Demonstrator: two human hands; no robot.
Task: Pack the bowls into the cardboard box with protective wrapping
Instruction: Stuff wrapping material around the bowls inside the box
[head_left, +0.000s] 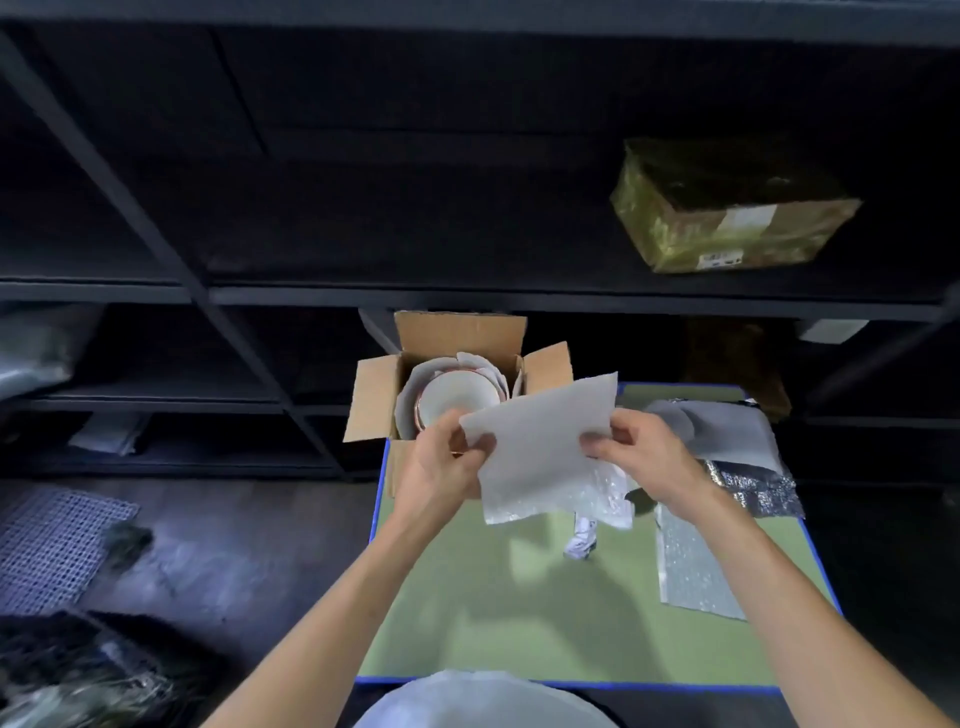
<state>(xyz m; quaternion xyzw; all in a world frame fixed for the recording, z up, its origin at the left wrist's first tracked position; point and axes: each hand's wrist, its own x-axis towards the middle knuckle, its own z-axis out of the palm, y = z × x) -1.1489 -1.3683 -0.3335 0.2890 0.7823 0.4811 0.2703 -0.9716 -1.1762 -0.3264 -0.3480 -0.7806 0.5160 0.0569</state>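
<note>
Left hand (447, 460) pinches the left edge of a white foam sheet (540, 441), and right hand (644, 457) pinches its right edge. Fingers on both are curled on the sheet, which is held flat-ish and tilted, just in front of the cardboard box (460, 332) and overlapping its near right corner.

Box sits at the far left corner of the bench (519, 623), which has a green top with blue edging. All flaps are open. On the right side of the bench are a bubble wrap strip (696, 566) and grey foam sheets (727, 426) behind it.

Room is dim, with dark shelving (311, 296) behind the bench. A tape-wrapped parcel (727, 208) sits on an upper shelf. A mesh mat (47, 545) lies on the floor to the left.

The near box wall is hidden by the left hand and the sheet. A small white item (582, 540) below the sheet is too blurred to identify. A pale rounded shape (483, 701) is cut off by the bottom edge.

One bowl (457, 397) is in the box: white inside, reddish rim, with white foam tucked around it. Can't tell if there are more underneath.
</note>
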